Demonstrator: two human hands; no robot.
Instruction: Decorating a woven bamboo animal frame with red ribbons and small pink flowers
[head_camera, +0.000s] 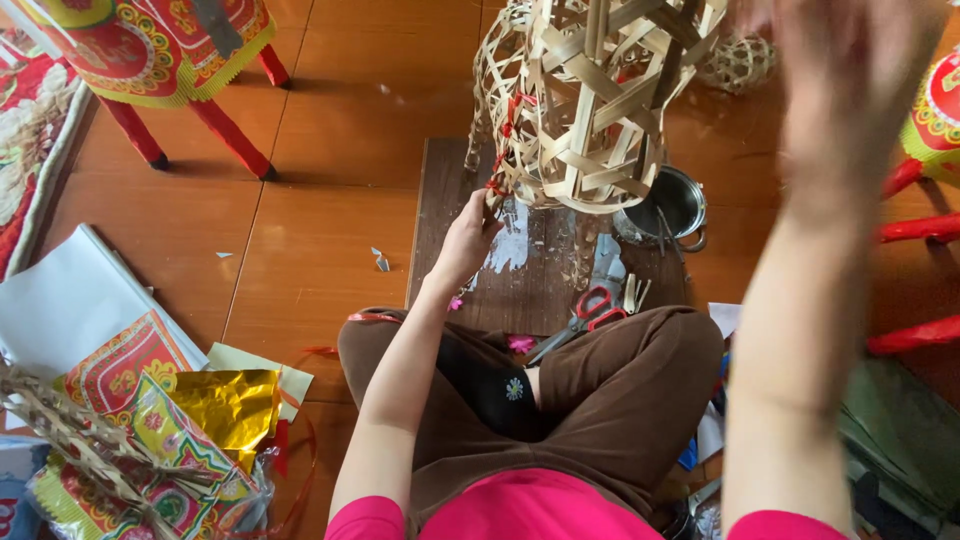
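A person's left hand (468, 235) pinches the lower edge of a woven bamboo frame (585, 95), which stands on a dark wooden board (450, 230). The right hand (850, 80), blurred, is raised beside the frame, fingers spread, empty. Red-handled scissors (590, 310) lie on the board below the frame, a metal pot (672, 205) beside it.
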